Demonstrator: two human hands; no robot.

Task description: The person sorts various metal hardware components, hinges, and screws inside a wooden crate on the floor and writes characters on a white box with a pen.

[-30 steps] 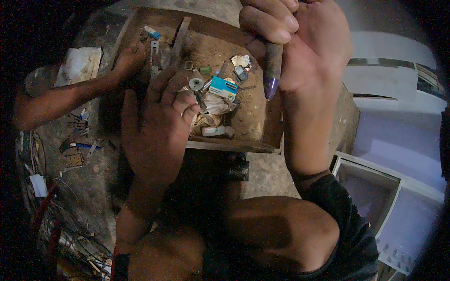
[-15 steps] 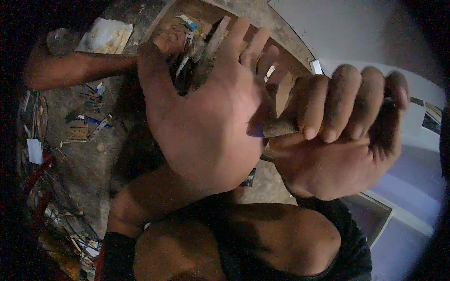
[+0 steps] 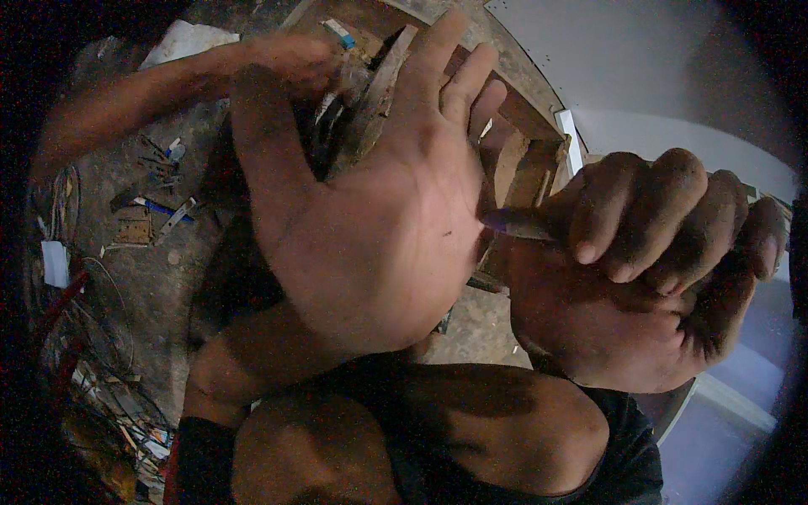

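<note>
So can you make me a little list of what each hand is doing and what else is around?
left hand: left hand raised close to the camera, palm open, fingers spread, holding nothing
right hand: right hand closed in a fist around a tool with a purple tip
tool tip: points at the left palm; touching or not cannot be told
behind the hands: wooden tray, mostly hidden
other person: an arm reaching in from the upper left
floor at left: small scattered parts and wires

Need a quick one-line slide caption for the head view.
Open left hand raised above a wooden tray; right hand fisted around a purple-tipped tool.
</note>
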